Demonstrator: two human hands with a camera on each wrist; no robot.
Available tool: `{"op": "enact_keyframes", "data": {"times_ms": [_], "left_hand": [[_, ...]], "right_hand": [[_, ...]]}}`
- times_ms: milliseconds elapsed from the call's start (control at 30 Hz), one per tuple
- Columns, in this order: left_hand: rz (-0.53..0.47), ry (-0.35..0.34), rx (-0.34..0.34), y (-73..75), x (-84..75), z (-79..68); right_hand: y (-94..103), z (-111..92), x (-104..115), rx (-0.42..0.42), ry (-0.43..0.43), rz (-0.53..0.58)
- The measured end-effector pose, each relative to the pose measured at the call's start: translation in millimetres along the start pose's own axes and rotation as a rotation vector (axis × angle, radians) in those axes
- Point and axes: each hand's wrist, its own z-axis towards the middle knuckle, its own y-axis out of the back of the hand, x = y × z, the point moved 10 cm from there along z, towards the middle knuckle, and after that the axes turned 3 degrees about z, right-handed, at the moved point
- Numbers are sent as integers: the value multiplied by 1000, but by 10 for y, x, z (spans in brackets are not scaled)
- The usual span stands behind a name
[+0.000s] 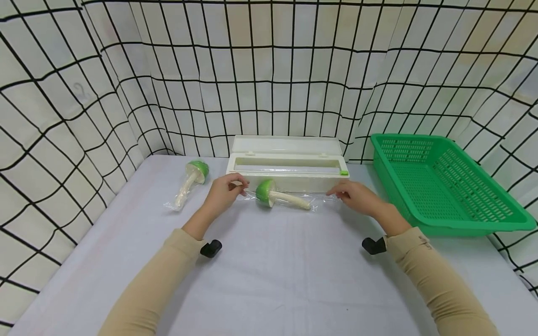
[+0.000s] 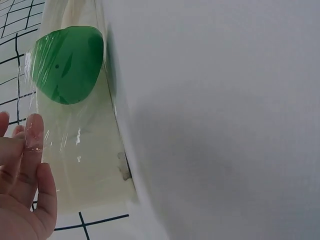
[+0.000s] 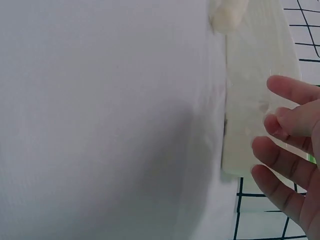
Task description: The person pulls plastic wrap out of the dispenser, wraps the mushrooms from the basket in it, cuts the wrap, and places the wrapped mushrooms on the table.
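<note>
Between both grips [image 1: 223, 191] [image 1: 357, 197] — green-capped mushroom [image 1: 285, 198]

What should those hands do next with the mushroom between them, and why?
Maybe fold in the ends of the clear film: it covers the green cap, but sticks out past both ends of the mushroom, and the left hand pinches it.

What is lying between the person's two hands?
The head view shows a green-capped mushroom in clear film between the left hand and the right hand.

Sleeved arms [image 1: 153, 280] apart, left hand [image 1: 222, 193] pinching, right hand [image 1: 359, 199] pinching — fingers [image 3: 281, 157] fanned
</note>
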Motion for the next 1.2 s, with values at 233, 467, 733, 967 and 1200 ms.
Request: {"op": "enact_keyframes", "data": {"times_ms": [233, 467, 733, 967, 1200], "left_hand": [[115, -27, 63, -115, -63, 13], [177, -30, 105, -189, -49, 28], [222, -46, 160, -272, -72, -8], [222, -30, 154, -282, -93, -23], [213, -14, 153, -309, -107, -21]], "right_hand": [[-80, 46, 53, -3, -3, -113], [-176, 77, 55, 43, -57, -175], [-261, 117, 98, 90, -112, -167], [-313, 210, 454, 13, 38, -31], [-480, 360, 565, 52, -11, -57]]}}
